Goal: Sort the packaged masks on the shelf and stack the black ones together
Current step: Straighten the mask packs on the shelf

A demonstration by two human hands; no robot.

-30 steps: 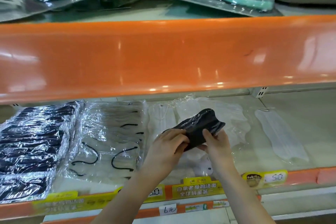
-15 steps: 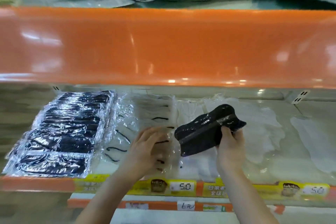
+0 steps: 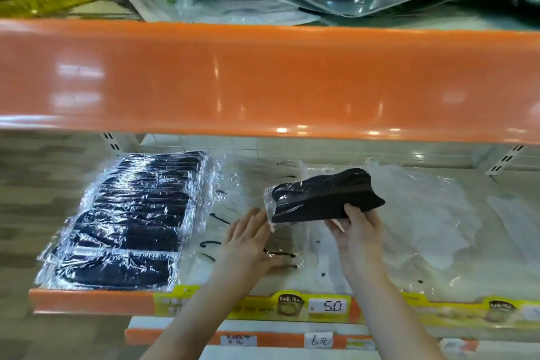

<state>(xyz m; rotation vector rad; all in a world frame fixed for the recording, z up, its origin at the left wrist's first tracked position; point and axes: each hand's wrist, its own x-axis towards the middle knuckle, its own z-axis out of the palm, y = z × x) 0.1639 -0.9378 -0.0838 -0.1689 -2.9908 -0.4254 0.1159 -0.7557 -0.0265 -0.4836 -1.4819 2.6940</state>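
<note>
Where masks lie, orange-edged shelf

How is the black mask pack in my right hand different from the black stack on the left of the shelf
The black mask pack is a single pack, held off the shelf by the right hand; the black stack is many packs lying overlapped on the shelf. Both are black masks in clear wrap.

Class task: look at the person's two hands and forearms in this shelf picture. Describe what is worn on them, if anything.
Nothing is worn. The left hand and right hand are bare, with no gloves, and no rings or watch can be made out. Both forearms are bare down to the frame's bottom edge; no sleeve shows.
</note>
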